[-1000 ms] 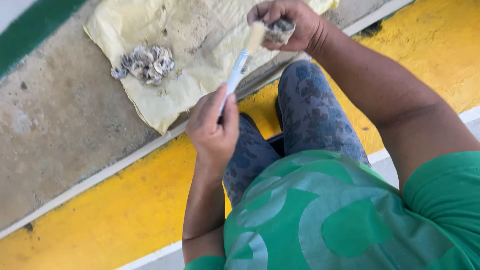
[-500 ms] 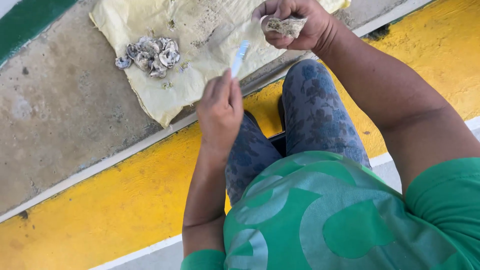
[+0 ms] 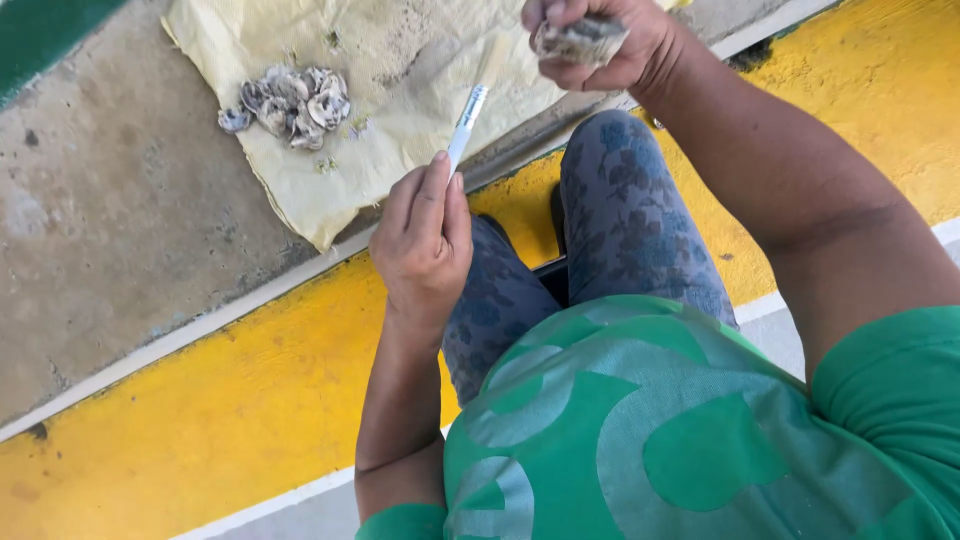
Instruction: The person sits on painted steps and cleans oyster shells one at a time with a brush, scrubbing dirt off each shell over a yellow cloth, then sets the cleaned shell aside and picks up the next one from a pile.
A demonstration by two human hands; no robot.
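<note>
A small heap of grey, rough oyster shells [image 3: 288,103] lies on the pale yellow woven sack [image 3: 400,90] spread over the concrete floor. The left hand [image 3: 422,245] grips a slim white-handled knife [image 3: 466,122], now drawn back (blade clear) from the grey shell [image 3: 580,40] clenched in the right hand [image 3: 600,45], far right.

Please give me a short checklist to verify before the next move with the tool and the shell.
1. Left hand grips the white-handled tool: ok.
2. Right hand holds the shell firmly: ok.
3. Tool tip is apart from the shell: ok.
4. Tool tip kind and sharpness: cannot tell.
5. Pile of shells lies on the yellow cloth: ok.
</note>
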